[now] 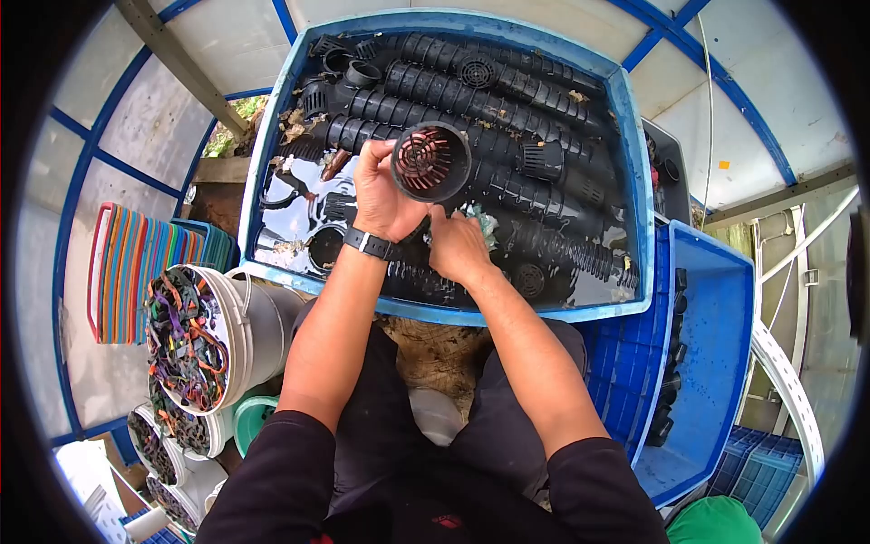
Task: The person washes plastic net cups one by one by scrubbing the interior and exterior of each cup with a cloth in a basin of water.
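A round black net cup (pixel 432 161) with a slotted bottom is held in my left hand (pixel 385 195), its open rim turned up toward me above the water. Just below and to the right, my right hand (pixel 459 245) is closed on a crumpled pale green and white mesh or cloth (pixel 485 225). Both hands are over a large blue tub (pixel 453 314) of dark water. Long stacks of nested black net cups (pixel 489 109) lie in it, with loose cups (pixel 542 160) among them.
White buckets (pixel 263 331) of colourful scraps stand at the left, beside a stack of coloured trays (pixel 145 263). A green basin (pixel 254 419) sits near my left arm. At the right is a blue bin (pixel 707 354) with black pieces along its side.
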`<move>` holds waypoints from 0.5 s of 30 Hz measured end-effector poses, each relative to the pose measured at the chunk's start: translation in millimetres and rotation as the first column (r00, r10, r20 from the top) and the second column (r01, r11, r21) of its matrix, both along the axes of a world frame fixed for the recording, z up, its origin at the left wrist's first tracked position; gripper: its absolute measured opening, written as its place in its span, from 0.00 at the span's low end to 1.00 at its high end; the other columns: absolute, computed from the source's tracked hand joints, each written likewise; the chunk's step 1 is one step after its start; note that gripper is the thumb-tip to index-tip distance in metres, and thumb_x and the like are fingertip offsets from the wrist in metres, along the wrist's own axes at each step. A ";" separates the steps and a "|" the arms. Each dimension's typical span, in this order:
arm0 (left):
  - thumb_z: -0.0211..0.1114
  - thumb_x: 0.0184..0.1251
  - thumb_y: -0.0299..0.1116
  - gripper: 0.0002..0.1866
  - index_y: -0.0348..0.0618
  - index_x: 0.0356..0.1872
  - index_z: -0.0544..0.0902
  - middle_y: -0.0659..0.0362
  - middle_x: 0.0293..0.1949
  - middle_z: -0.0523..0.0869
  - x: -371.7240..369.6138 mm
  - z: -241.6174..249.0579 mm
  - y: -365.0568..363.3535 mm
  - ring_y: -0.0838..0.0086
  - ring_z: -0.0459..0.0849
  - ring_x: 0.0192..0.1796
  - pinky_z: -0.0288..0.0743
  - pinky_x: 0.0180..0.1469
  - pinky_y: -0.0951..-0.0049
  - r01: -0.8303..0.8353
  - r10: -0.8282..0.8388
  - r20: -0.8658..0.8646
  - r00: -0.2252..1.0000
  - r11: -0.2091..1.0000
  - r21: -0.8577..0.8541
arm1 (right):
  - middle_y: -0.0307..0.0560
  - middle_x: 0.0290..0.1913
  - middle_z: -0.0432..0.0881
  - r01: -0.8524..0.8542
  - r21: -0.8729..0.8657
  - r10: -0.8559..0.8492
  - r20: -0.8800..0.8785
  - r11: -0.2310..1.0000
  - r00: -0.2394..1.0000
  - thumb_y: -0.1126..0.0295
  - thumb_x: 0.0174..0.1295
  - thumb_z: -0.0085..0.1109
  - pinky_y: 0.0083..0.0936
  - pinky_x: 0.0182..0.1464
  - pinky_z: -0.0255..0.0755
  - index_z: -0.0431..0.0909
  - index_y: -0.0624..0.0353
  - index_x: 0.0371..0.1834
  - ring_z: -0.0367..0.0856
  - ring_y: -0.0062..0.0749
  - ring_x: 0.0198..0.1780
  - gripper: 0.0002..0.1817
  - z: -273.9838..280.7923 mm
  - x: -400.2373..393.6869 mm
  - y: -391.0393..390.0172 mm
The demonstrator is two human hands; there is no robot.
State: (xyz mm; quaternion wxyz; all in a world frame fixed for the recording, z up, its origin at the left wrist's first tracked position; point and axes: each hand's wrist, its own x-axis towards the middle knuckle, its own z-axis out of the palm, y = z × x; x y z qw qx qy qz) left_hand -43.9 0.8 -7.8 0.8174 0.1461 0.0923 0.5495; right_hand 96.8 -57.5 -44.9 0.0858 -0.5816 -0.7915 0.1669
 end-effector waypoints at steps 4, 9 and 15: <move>0.57 0.63 0.67 0.38 0.44 0.62 0.79 0.51 0.59 0.83 0.9 -3.3 -2.9 0.57 0.81 0.61 0.76 0.61 0.51 0.014 -0.011 0.110 0.994 1.000 -0.026 | 0.52 0.39 0.85 0.080 0.096 -0.074 -0.058 0.992 0.996 0.73 0.51 0.68 0.44 0.56 0.66 0.79 0.59 0.50 0.77 0.48 0.51 0.20 5.7 5.6 4.3; 0.57 0.64 0.61 0.36 0.40 0.61 0.78 0.49 0.57 0.83 2.1 8.2 -3.6 0.56 0.81 0.61 0.76 0.62 0.53 -0.009 0.010 0.053 0.999 0.999 -0.031 | 0.50 0.36 0.86 0.119 0.154 -0.122 0.010 0.981 0.992 0.61 0.61 0.64 0.44 0.56 0.64 0.87 0.56 0.30 0.77 0.45 0.51 0.11 6.7 17.3 5.7; 0.62 0.61 0.50 0.32 0.34 0.59 0.78 0.49 0.56 0.83 4.8 21.5 -5.4 0.60 0.81 0.61 0.74 0.67 0.60 -0.049 0.049 -0.021 0.999 0.999 0.020 | 0.45 0.35 0.88 0.220 -0.415 -0.465 -0.835 0.883 0.294 0.61 0.77 0.48 0.28 0.43 0.76 0.84 0.65 0.41 0.84 0.31 0.35 0.19 10.0 23.0 31.3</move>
